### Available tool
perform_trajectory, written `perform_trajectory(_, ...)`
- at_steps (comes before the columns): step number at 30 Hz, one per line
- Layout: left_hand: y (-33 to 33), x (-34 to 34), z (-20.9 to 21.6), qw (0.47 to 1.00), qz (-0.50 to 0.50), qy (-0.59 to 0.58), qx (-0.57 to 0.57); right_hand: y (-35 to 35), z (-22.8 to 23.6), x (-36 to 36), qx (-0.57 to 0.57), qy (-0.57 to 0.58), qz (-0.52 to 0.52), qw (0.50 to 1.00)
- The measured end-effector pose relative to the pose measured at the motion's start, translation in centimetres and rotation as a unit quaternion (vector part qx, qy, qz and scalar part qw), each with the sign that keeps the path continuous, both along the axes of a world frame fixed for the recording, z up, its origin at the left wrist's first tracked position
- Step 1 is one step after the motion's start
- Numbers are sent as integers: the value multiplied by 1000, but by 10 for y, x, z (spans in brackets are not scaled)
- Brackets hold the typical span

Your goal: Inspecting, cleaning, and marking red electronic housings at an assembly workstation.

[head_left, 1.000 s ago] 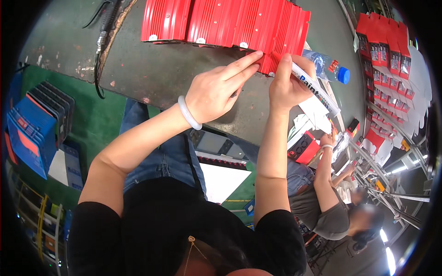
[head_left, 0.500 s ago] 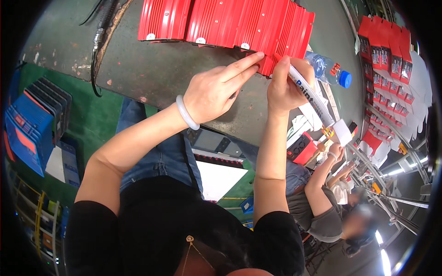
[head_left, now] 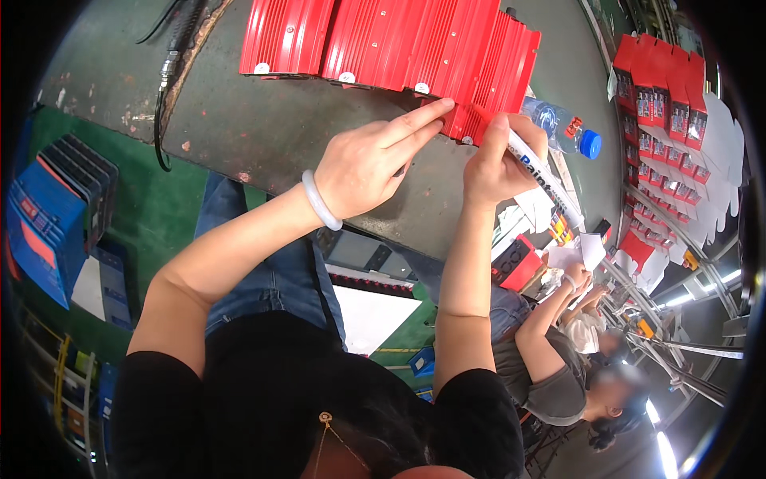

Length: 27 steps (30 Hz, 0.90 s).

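Note:
A row of red ribbed metal casings (head_left: pixel 415 44) lies on the grey worktable (head_left: pixel 263 128). My left hand (head_left: pixel 371 164), with a pale bangle on the wrist, rests flat on the table, its fingertips touching the lower edge of the rightmost casing (head_left: pixel 479 96). My right hand (head_left: pixel 495 164) grips a white marker pen (head_left: pixel 546 180), its tip against the corner of that same casing. The tip itself is hidden by my fingers.
A plastic water bottle with a blue cap (head_left: pixel 562 132) lies right of the casings. More red units (head_left: pixel 666 96) stand in rows at far right. A black cable (head_left: pixel 171 72) runs along the table's left. Blue crates (head_left: pixel 48 231) sit on the green floor. Another person (head_left: pixel 574 359) works at lower right.
The view has shifted slightly; both hands stay on the rightmost casing. The person at lower right has moved their arms.

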<state>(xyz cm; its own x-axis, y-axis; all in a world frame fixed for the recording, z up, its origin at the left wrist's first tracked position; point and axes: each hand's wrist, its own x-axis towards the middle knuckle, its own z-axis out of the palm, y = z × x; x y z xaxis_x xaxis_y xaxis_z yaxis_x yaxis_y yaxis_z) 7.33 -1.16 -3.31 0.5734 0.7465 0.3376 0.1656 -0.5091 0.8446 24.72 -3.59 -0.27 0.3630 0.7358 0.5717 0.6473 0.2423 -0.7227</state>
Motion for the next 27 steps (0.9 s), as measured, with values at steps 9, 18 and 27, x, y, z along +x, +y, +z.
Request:
perform_trajectory(9,0,0,0,1000,4,2,2,2,-3,0,-8,-66,-5,998)
perform_trajectory(18,0,2,-2,1000,18,-8,16,6,-5,0,-9,-89,-3,996)
perform_trajectory(27,0,-4,5,1000,-5,-13,-16,-27,22,10,97,155,-138,973)
